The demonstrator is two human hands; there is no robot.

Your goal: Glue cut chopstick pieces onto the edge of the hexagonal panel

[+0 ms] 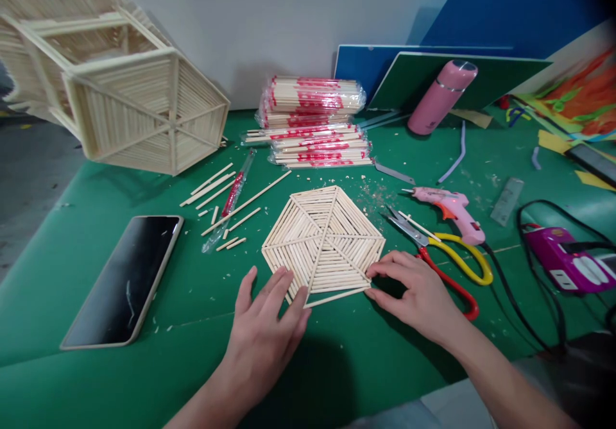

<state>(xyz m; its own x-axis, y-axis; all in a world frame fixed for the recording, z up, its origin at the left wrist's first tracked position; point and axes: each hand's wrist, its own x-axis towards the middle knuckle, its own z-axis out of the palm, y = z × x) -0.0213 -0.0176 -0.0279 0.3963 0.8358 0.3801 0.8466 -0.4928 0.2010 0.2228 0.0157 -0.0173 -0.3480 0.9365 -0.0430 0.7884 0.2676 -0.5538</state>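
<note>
A hexagonal panel of thin wooden sticks (332,224) lies flat on the green table, its sticks laid in rows between crossing spokes. My left hand (267,323) rests with spread fingers on its front left edge. At the front right corner, my right hand (414,291) pinches the end of a wooden stick (337,297). That stick lies along the front edge, with a narrow gap to the rows behind it. Scissors (423,240) with red and yellow handles lie beside my right hand. A pink glue gun (450,208) is just behind them.
Loose stick pieces (231,220) and a phone (122,281) lie to the left. A larger stick structure (154,111) stands at the back left. Wrapped stick bundles (312,121), a pink bottle (443,99) and a purple power strip (568,259) with cables surround the work.
</note>
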